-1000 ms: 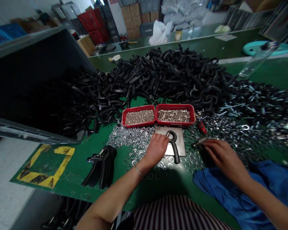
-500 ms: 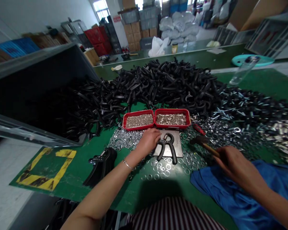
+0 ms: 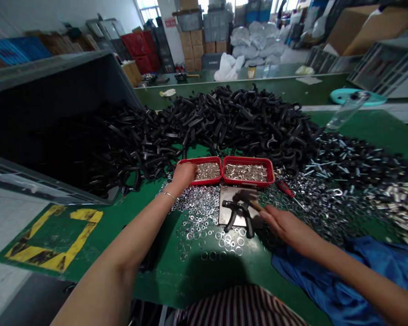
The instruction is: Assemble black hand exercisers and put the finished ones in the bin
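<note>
My left hand (image 3: 186, 174) is at the left end of the left red tray (image 3: 204, 183), its fingers bent down among small silvery metal pins (image 3: 208, 171); what they pinch is hidden. In my right hand (image 3: 281, 222) is a hammer (image 3: 257, 206) with a wooden handle. The dark hammer head is over the upper part of a black hand grip exerciser (image 3: 248, 222), which lies with its two handles toward me on a square metal plate (image 3: 226, 194). The hammer partly covers the exerciser's spring end.
A second red tray (image 3: 267, 183) holds longer pins. Loose washers and rings (image 3: 204, 203) surround the plate. Black handles (image 3: 238, 113) are heaped behind, beside a grey crate (image 3: 88, 194). A red screwdriver (image 3: 285, 188), blue cloth (image 3: 313, 271) and metal sleeves (image 3: 394, 190) are on the right.
My left hand has moved left from beside the exerciser to the left red tray. My right hand has brought the hammer leftward over the exerciser.
</note>
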Demonstrator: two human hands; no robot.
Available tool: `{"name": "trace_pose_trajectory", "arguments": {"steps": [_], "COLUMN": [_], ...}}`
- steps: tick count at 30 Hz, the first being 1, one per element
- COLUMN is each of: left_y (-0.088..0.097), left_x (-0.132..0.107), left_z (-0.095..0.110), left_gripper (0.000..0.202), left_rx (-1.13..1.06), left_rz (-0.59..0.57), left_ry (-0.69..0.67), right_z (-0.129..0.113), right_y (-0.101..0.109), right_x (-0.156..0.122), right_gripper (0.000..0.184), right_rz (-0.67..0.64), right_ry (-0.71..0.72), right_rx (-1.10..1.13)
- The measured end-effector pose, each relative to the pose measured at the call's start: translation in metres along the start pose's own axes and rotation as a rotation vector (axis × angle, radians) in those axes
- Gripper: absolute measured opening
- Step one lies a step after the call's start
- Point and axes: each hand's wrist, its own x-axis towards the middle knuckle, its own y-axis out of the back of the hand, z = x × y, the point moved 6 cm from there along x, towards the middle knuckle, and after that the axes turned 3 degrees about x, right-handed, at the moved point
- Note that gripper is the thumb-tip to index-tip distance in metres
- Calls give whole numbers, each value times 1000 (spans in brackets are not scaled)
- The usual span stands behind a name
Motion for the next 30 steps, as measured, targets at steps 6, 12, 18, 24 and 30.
{"name": "trace_pose_trajectory", "arguments": {"steps": [6, 12, 18, 24, 30], "left_y": [10, 21, 5, -35, -41], "left_x": [0, -29, -68, -55, -50], "left_z": [-23, 39, 116, 142, 151], "left_gripper": [26, 16, 17, 11, 13], "left_rx": [-207, -801, -943, -875, -685], "left_rz": [106, 6, -86, -83, 3], "left_ry": [68, -55, -174, -125, -181], "right_z": [11, 50, 72, 74, 84], "right_y": [-4, -19, -26, -25, -21], "right_x": [6, 2, -18, -22, -23], "right_gripper": [48, 50, 51, 46, 45], "right_rz": [33, -107, -11, 84, 120], "right_ry": [-28, -162, -286, -265, -261], "right_rx": [98, 249, 587, 722, 836]}}
